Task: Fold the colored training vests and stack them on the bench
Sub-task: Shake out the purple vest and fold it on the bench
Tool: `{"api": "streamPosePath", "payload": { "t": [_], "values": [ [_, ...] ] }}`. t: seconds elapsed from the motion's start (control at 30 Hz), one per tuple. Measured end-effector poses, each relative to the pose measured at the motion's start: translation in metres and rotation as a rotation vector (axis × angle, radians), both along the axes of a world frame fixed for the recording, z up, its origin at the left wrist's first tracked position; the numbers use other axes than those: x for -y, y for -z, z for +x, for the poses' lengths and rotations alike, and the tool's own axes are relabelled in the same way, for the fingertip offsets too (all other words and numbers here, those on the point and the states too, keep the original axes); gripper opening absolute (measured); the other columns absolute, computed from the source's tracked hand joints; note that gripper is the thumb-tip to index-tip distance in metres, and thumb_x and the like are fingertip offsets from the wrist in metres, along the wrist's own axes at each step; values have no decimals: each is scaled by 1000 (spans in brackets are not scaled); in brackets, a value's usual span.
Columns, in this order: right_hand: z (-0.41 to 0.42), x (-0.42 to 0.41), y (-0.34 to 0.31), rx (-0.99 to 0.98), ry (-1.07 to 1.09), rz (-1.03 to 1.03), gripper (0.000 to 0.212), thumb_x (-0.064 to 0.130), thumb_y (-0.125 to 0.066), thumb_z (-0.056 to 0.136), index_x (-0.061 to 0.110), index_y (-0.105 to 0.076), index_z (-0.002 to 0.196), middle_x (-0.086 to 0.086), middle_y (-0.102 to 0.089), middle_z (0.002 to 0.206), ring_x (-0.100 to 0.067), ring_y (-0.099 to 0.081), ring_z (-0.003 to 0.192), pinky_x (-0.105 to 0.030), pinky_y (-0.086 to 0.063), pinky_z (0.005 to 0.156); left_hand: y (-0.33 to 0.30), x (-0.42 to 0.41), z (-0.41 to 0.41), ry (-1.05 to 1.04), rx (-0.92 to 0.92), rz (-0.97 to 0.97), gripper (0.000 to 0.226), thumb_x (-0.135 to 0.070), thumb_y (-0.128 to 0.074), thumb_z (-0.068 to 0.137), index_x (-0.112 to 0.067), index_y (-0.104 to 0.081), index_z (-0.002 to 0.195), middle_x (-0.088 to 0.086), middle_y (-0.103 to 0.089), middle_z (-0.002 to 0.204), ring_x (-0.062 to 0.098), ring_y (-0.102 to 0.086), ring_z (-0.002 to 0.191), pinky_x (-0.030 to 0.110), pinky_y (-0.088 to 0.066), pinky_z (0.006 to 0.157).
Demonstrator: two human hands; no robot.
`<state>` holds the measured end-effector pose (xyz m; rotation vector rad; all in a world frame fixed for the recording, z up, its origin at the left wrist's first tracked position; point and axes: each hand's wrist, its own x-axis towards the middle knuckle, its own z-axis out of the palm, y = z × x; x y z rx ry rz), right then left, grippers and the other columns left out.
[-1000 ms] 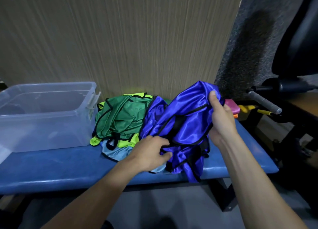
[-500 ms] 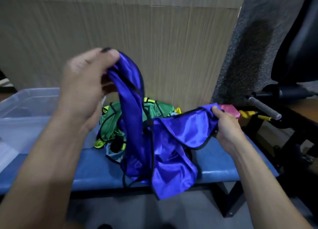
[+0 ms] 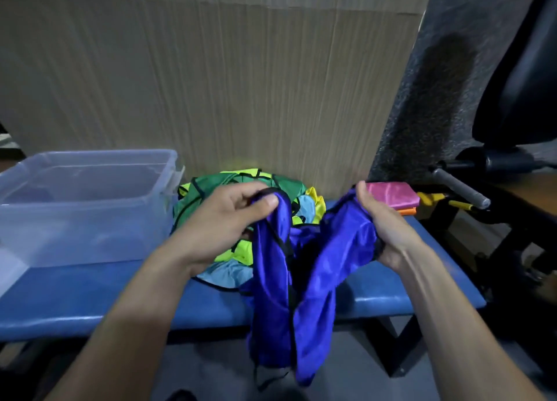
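Closest in, the blue vest (image 3: pixel 304 280) hangs in two long folds over the front edge of the bench (image 3: pixel 90 298), its lower end dangling below the seat toward the floor. Black trim runs down the middle of it. Up at the top, the left hand (image 3: pixel 229 223) has its fingers and thumb curled round one bunched upper corner, thumb pressed on the black edging. The right hand (image 3: pixel 382 232) grips the other upper corner, fingers wrapped under the cloth and thumb on top, so the vest sags between the two hands just above the bench.

Behind the vest, on the middle of the bench, lies a heap of other vests (image 3: pixel 241 195): green on top, bright yellow and light blue poking out underneath, all crumpled together and partly hidden by the left hand. How many are in there is hard to say.

Left of that heap on the bench stands a clear plastic tub (image 3: pixel 90 207), open at the top. At the far right corner of the bench sits a pink folded cloth (image 3: pixel 391 194), with something orange just under it, possibly another folded vest. Off the right end of the bench juts a grey handle (image 3: pixel 461 188). At the back, a tan wall (image 3: pixel 211 84) rises behind the bench.
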<state>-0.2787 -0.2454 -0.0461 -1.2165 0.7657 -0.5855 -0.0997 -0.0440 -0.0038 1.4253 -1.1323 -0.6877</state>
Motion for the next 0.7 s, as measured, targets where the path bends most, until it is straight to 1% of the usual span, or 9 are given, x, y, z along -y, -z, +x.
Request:
{"api": "streamPosePath", "payload": {
  "t": [0.1,0.2,0.37,0.43,0.5,0.57,0.6,0.67,0.7],
  "values": [
    [0,-8,-8,169,-125,-61,32,29,-68,90,6,-70,112,-17,-74,100,-20,-73,77,-31,-61,66,-2,4,-3,-153,-217,-145,18,-19,-62,98,-21,-74,85,0,-66,82,9,-61,72,21,-52,62],
    [5,-11,-12,275,-62,-116,23,9,-63,94,5,-70,116,-12,-76,97,-17,-74,78,-31,-62,75,-6,7,-1,-298,-237,-269,25,-15,-60,98,-22,-73,78,-4,-66,74,6,-60,66,21,-50,56],
    [11,-20,-12,185,71,-385,17,9,-58,101,11,-75,96,-9,-74,90,-19,-67,85,-41,-50,90,-4,3,0,-255,-221,-287,22,-20,-60,99,-23,-74,83,-5,-66,77,7,-60,69,22,-48,62],
    [18,-36,-14,208,-40,-435,16,14,-59,101,12,-74,101,-13,-72,92,-24,-63,87,-44,-46,89,-4,0,-1,-106,-146,-275,15,-21,-59,97,-20,-73,90,-4,-67,81,6,-60,73,18,-50,67],
    [23,-56,-18,229,-216,-478,20,24,-62,99,15,-73,114,-27,-66,93,-29,-54,89,-47,-42,85,-4,-2,-3,-17,-69,-256,17,-18,-57,97,-10,-70,102,0,-68,87,9,-61,80,18,-51,73],
    [25,-71,-23,277,-406,-458,30,24,-62,97,18,-67,126,-47,-58,97,-33,-53,92,-50,-45,86,-5,-4,-5,-28,-41,-257,19,-14,-56,98,-3,-68,108,5,-69,92,12,-62,85,21,-53,76],
    [26,-77,-25,283,-462,-468,34,24,-63,97,18,-65,130,-49,-57,97,-33,-54,91,-50,-48,87,-7,-6,-6,-56,-47,-272,18,-12,-56,99,-3,-68,109,5,-70,92,12,-63,84,21,-53,75],
    [27,-83,-30,222,-435,-606,37,27,-68,95,18,-63,131,-34,-56,77,-24,-50,77,-40,-46,76,-13,-8,-8,-135,-45,-312,17,-6,-56,100,-7,-68,112,4,-70,89,11,-64,76,20,-54,68],
    [27,-84,-32,196,-364,-687,37,26,-72,93,18,-63,129,-22,-47,68,-20,-44,68,-32,-41,69,-16,-10,-8,-171,-41,-328,21,-4,-56,100,-12,-67,116,7,-69,85,12,-63,70,21,-53,63]
  ]
}}
